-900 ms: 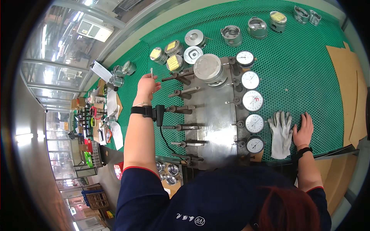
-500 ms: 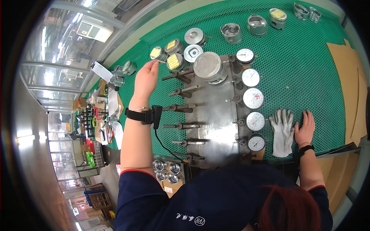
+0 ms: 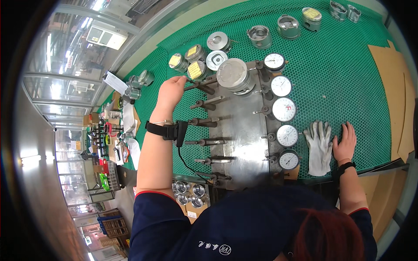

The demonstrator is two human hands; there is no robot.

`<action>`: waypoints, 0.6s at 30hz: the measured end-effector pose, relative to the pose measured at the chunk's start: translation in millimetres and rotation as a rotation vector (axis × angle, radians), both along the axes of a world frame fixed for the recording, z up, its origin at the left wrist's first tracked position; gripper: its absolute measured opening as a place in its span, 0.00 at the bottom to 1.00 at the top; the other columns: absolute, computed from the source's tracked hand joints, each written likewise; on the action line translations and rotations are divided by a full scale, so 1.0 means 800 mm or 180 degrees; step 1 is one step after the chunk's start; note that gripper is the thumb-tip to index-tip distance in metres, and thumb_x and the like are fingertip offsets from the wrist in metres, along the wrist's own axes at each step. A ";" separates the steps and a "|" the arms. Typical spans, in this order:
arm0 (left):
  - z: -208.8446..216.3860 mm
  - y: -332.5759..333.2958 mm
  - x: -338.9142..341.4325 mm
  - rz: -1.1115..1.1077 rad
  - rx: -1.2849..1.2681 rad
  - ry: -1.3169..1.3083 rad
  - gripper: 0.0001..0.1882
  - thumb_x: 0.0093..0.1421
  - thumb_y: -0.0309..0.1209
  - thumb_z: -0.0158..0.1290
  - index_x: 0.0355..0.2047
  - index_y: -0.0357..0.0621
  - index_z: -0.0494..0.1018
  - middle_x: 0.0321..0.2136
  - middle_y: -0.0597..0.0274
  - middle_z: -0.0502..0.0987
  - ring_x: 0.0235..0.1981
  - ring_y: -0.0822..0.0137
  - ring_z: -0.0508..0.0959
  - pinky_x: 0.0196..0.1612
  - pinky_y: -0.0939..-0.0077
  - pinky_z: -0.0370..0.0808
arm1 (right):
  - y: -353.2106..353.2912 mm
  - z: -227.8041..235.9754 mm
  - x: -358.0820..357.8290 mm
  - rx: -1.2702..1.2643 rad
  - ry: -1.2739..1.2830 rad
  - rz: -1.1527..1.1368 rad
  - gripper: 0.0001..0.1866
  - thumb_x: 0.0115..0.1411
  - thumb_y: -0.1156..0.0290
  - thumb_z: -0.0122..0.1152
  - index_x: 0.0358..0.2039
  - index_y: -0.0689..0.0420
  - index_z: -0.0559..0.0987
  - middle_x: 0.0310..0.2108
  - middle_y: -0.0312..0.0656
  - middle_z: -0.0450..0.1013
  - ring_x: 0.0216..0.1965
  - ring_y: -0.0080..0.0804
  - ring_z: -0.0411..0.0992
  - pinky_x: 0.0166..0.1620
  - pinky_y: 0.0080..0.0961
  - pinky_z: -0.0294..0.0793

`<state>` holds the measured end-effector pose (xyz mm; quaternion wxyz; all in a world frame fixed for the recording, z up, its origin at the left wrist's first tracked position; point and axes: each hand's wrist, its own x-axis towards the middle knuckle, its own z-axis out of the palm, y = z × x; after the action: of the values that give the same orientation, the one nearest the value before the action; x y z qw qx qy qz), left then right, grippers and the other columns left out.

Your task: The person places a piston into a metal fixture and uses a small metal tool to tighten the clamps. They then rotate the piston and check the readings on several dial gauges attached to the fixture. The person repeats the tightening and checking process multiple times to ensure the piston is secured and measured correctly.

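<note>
My left hand (image 3: 170,92) is closed in a pinch beside the uppermost metal rod fitting (image 3: 201,86) on the left of a steel gauge plate (image 3: 244,135). A small dark end shows at its fingertips; what they hold is hidden. A large piston (image 3: 232,73) stands crown up on the plate's far end, right of this hand. Just beyond the fingers is a piston with a yellow label (image 3: 196,70). My right hand (image 3: 345,142) lies flat with fingers spread on the green mat (image 3: 344,82), beside a pale work glove (image 3: 320,148).
Several dial gauges (image 3: 283,109) line the plate's right side. More pistons (image 3: 260,36) stand along the back of the mat. Cardboard (image 3: 389,100) lies at the right edge. A cable (image 3: 187,161) hangs from my left wrist strap (image 3: 167,130). Several pistons (image 3: 190,193) sit below the near edge.
My left hand has moved slightly toward me and to the right, from beside the labelled pistons to the uppermost rod fitting. My right hand stays flat on the mat.
</note>
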<state>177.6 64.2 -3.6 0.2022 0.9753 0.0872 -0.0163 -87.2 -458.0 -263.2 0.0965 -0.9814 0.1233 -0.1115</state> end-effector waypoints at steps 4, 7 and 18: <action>0.006 -0.011 -0.003 0.0394 -0.0807 0.0472 0.20 0.69 0.43 0.48 0.42 0.39 0.80 0.18 0.66 0.73 0.12 0.73 0.64 0.15 0.76 0.61 | 0.000 0.000 0.000 -0.0027 -0.0017 0.0010 0.32 0.58 0.66 0.59 0.63 0.58 0.66 0.68 0.48 0.60 0.69 0.50 0.56 0.69 0.46 0.54; 0.015 -0.030 -0.008 0.0445 -0.0653 0.0565 0.19 0.69 0.41 0.46 0.44 0.37 0.78 0.20 0.65 0.74 0.13 0.73 0.65 0.17 0.76 0.65 | 0.000 0.001 -0.001 -0.0031 -0.0031 0.0014 0.32 0.57 0.66 0.59 0.63 0.58 0.66 0.67 0.48 0.60 0.68 0.51 0.57 0.69 0.47 0.54; 0.031 -0.029 0.000 -0.0116 -0.0681 0.1336 0.20 0.73 0.38 0.40 0.51 0.31 0.69 0.26 0.56 0.79 0.16 0.73 0.69 0.21 0.75 0.70 | 0.002 0.003 0.000 -0.0033 -0.0026 -0.0009 0.32 0.57 0.66 0.59 0.62 0.59 0.67 0.67 0.49 0.61 0.68 0.51 0.57 0.69 0.47 0.55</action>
<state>177.9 40.7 21.3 0.2815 0.9250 0.1074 -0.2316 -87.2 -456.7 -261.0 0.0918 -0.9812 0.1238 -0.1163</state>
